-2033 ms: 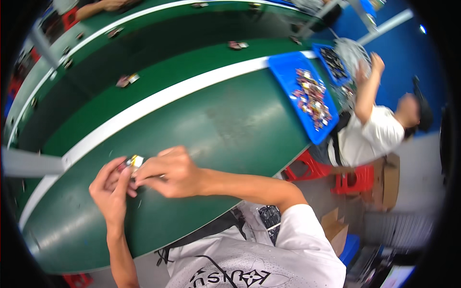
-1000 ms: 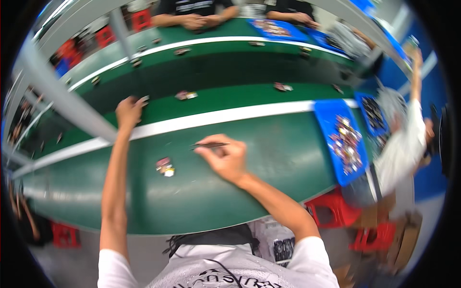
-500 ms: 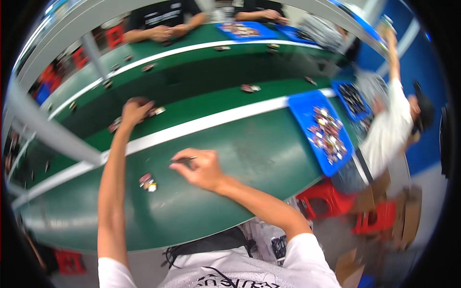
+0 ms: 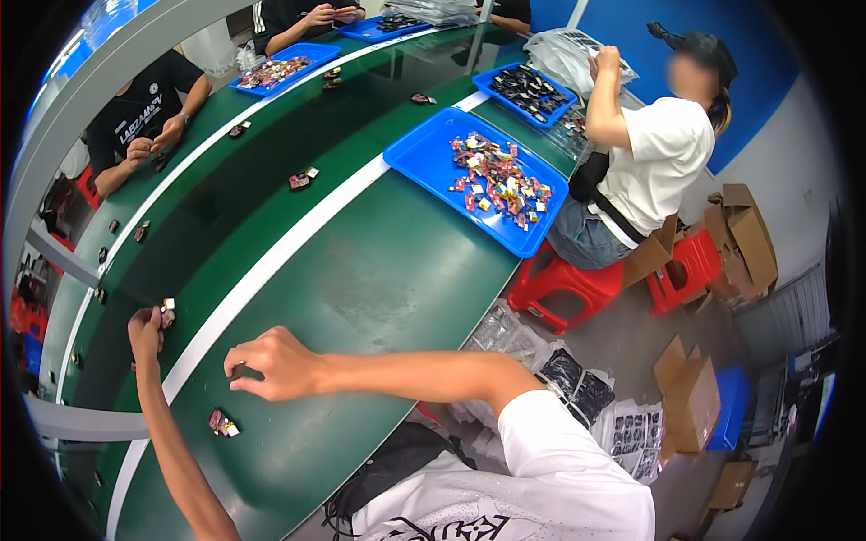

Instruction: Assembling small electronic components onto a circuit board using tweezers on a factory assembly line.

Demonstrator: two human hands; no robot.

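Note:
My left hand [image 4: 146, 334] reaches over the dark green conveyor belt [image 4: 230, 239], its fingers closed on a small dark-red part with a white tab [image 4: 168, 312]. Closer to me, my right hand [image 4: 278, 364] is held above the green tabletop [image 4: 361, 279], thumb and forefinger curled around a small dark object [image 4: 245, 371] that I cannot make out. Another small dark-red part with white and yellow pieces [image 4: 222, 422] lies on the tabletop, just below my right hand and apart from it.
A blue tray [image 4: 410, 149] holds many small red and white parts; another blue tray [image 4: 561, 110] holds black parts. A person in white [image 4: 663, 149] sits at the right, others across the belt. A grey post [image 4: 90, 422] stands left. Red stools [image 4: 568, 290] and cartons [image 4: 690, 392] occupy the floor.
My view has swung to the right, bringing the blue trays and the seated person nearer the middle. My left hand now has a part at its fingertips. The right hand stays over the tabletop.

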